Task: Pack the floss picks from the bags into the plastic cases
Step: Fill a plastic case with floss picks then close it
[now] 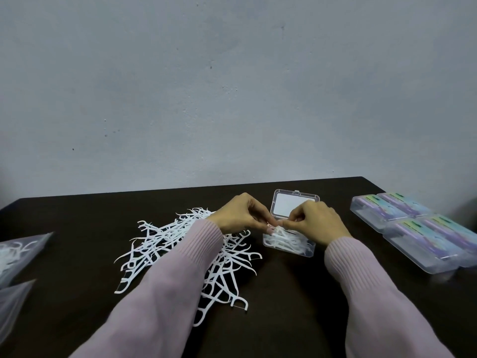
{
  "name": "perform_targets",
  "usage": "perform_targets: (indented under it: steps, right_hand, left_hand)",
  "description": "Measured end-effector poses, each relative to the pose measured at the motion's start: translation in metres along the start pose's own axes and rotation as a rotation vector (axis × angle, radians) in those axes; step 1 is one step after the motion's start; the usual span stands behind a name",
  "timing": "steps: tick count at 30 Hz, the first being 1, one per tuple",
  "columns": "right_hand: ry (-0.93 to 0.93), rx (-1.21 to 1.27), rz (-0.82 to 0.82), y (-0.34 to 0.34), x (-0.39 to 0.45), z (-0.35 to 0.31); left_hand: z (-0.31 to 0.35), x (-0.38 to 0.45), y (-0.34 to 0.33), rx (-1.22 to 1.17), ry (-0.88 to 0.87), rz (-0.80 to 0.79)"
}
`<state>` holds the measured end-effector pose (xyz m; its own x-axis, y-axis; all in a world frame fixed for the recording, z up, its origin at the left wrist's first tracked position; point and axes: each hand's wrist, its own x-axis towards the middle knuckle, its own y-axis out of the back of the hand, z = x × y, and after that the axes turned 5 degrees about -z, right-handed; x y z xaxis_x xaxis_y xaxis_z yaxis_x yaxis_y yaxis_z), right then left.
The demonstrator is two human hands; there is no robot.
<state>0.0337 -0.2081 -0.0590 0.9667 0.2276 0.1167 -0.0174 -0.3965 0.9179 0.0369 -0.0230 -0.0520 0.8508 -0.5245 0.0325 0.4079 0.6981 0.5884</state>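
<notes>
A heap of white floss picks [180, 251] lies spread on the dark table, partly under my left sleeve. To its right stands a clear plastic case [289, 245] with its lid [286, 205] tipped up, holding several picks. My left hand [240, 213] and my right hand [315, 220] meet over the case's left end, fingertips pinched together on a small bunch of floss picks [277, 229] just above the case's contents.
Several closed cases [418, 228] with purple and teal labels sit in rows at the right. Two clear bags [18, 251], the farther one with picks inside, lie at the left edge. The table's far edge [180, 188] meets a grey wall.
</notes>
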Motion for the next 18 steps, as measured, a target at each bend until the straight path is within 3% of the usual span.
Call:
perform_targets:
  steps: [3, 18]
  right_hand:
    - [0.011, -0.048, 0.033, -0.0023, 0.0006, -0.0016]
    - [-0.09, 0.276, -0.119, -0.0056, 0.0064, 0.0002]
  left_hand:
    - [-0.001, 0.0009, 0.0015, -0.004, 0.01, -0.014]
    - [-0.0002, -0.0022, 0.0012, -0.022, -0.029, -0.004]
